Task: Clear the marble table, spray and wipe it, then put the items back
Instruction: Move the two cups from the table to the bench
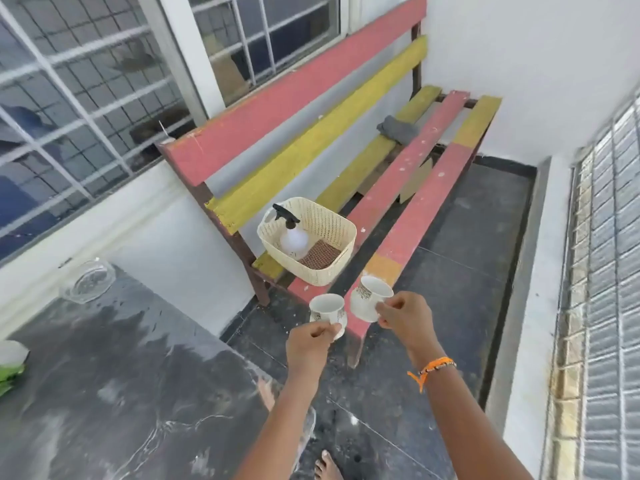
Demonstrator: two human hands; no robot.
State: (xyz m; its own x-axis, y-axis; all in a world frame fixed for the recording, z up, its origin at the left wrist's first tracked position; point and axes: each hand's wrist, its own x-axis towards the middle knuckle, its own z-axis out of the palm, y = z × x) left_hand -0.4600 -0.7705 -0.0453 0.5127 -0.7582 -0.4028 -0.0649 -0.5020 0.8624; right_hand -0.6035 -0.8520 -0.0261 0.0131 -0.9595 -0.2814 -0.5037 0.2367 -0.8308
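Above the bench's near end (388, 261), the left hand (308, 344) grips one white cup (325, 308) and the right hand (405, 317) another (367, 299), beside a basket (332, 268).

Orange wristband (437, 366), bare arms, barefoot

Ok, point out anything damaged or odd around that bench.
The bench is worn: paint chipped and speckled white, and a torn cardboard piece is wedged between the seat slats. A grey cloth lies crumpled at the far end. Both hands' cups look intact.

Green item (10, 374) cut off left
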